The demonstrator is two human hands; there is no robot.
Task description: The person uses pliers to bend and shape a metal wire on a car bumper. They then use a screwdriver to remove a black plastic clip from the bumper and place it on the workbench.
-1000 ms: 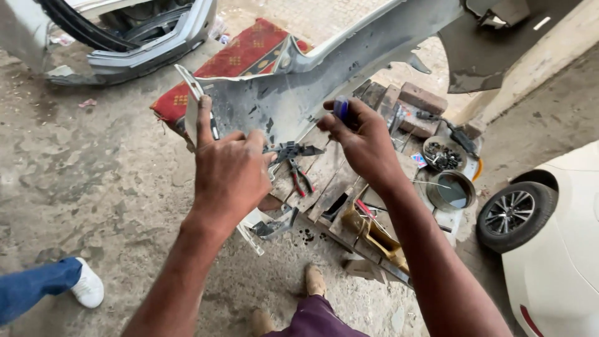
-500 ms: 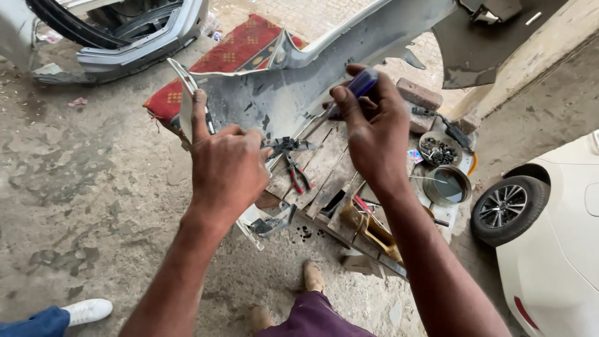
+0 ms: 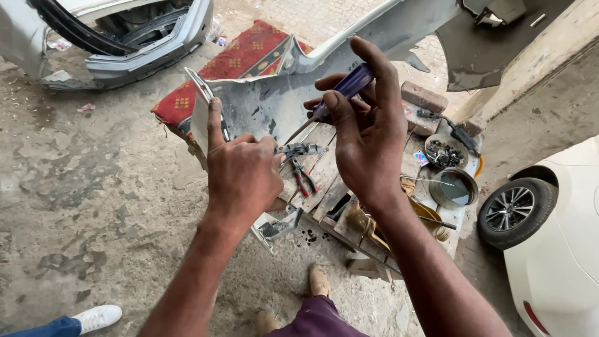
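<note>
Bumper [image 3: 349,56]: lay across the far side, propped on a red mat [image 3: 243,62], its left end turned up for work.
Left hand [image 3: 243,175]: fingers closed on the bumper's edge, steadying it.
Right hand [image 3: 368,137]: gripped a blue-handled screwdriver [image 3: 340,93], tip aimed down-left; a second earlier it was lower.

Small colourful packet [image 3: 421,158] beside bowls
</note>
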